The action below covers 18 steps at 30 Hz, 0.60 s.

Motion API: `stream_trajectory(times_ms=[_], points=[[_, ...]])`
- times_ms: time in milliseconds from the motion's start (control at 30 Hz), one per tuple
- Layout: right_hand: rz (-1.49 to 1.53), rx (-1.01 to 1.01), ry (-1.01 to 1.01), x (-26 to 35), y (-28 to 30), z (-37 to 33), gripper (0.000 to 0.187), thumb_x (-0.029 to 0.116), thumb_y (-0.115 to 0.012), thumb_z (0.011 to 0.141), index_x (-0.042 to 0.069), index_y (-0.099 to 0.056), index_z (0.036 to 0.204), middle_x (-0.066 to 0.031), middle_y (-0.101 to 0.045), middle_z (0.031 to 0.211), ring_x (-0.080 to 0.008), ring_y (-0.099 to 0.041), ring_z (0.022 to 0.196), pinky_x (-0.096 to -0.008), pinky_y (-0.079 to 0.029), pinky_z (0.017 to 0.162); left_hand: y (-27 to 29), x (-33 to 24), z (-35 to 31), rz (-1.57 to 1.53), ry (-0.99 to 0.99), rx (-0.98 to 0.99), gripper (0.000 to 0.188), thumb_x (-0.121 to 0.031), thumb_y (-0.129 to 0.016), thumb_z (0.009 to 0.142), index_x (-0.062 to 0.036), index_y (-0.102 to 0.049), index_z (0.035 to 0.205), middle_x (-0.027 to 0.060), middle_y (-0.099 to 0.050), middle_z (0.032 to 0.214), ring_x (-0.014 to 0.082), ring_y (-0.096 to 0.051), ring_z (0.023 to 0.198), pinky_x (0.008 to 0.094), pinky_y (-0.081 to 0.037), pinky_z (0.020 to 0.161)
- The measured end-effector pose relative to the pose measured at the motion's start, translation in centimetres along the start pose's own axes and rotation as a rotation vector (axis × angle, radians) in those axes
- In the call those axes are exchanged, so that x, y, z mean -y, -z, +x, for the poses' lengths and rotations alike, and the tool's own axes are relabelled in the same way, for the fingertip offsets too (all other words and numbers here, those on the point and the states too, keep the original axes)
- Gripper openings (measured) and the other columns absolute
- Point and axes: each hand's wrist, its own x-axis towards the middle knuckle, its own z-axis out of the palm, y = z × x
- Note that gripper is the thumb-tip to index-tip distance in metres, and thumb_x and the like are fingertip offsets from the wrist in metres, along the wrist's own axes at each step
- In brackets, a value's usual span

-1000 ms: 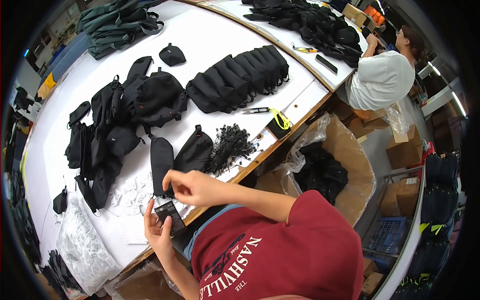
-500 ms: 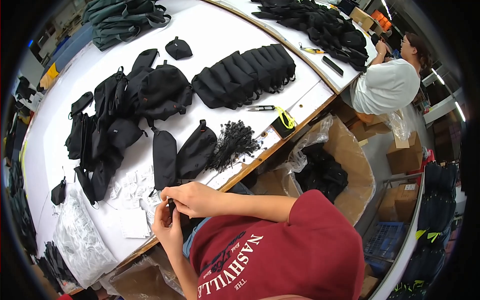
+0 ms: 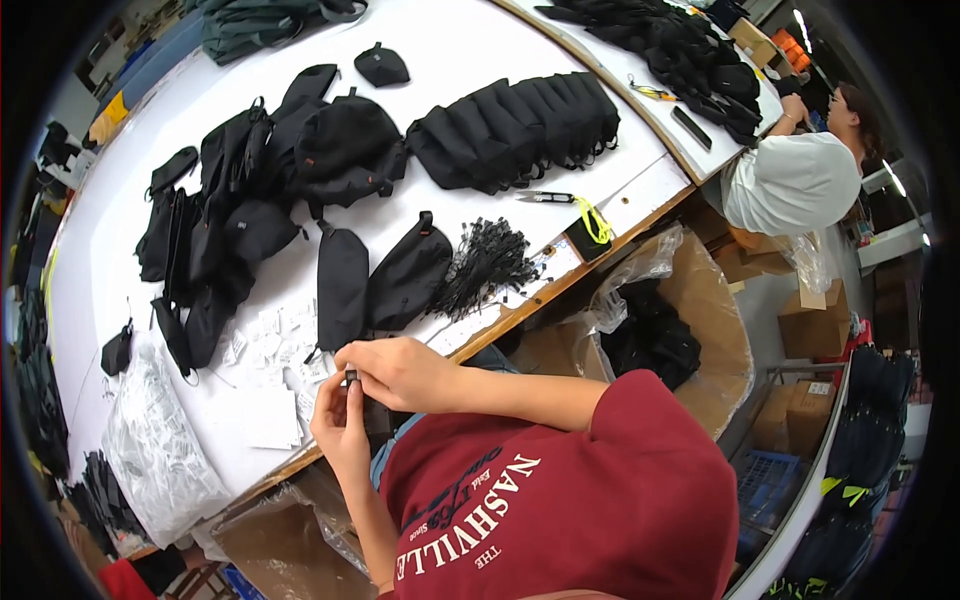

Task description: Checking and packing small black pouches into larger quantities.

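At the table's front edge, my left hand (image 3: pixel 342 425) and my right hand (image 3: pixel 402 374) meet, fingers closed. Between their fingertips sits a small black piece (image 3: pixel 352 377), mostly covered and too small to identify. Just beyond my fingers a long black pouch (image 3: pixel 342 290) lies flat, and a second black pouch (image 3: pixel 410 272) rests to its right. Farther right is a heap of thin black cords with small ends (image 3: pixel 490 265). Small white labels (image 3: pixel 275 340) lie scattered left of the pouches, next to a stack of white cards (image 3: pixel 270 418).
Black bags (image 3: pixel 345 150) pile up at mid-table, beside a row of black pouches (image 3: pixel 520 130). Thread snips (image 3: pixel 545 197) lie near the right edge. A clear plastic bag (image 3: pixel 160 450) stands at left. Below the edge is a lined carton (image 3: pixel 715 340). A co-worker (image 3: pixel 790 180) stands far right.
The view has shifted, so the table's things appear slightly higher and mostly farther right. My hands stay together, and the small black piece shows a little more between the fingertips.
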Motion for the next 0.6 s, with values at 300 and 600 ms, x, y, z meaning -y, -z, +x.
stream_trajectory(times_ms=[300, 600], points=[[0.072, -0.014, -0.183, 0.4, 1.2, 0.3, 0.019, 0.0, -0.055, 0.084, 0.004, -0.053, 0.102, -0.0147, -0.06, 0.073, -0.032, -0.063, 0.067, -0.0363, -0.048, 0.058, -1.8, -0.8, 0.5, -0.075, -0.004, 0.052, 0.023, 0.0, -0.059, 0.09, -0.0012, -0.06, 0.113, -0.0005, -0.059, 0.079, 0.003, -0.053, 0.072, 0.0172, -0.042, 0.063], [0.167, 0.008, -0.241, -0.3, 1.3, -0.1, 0.021, -0.002, -0.056, 0.083, 0.005, -0.052, 0.103, -0.0039, -0.054, 0.067, -0.0115, -0.052, 0.053, -0.0258, -0.041, 0.051, -1.6, -0.5, 0.0, -0.016, 0.049, 0.033, 0.023, -0.002, -0.061, 0.09, -0.0001, -0.057, 0.113, 0.0042, -0.065, 0.089, 0.0063, -0.06, 0.081, 0.0201, -0.047, 0.07]])
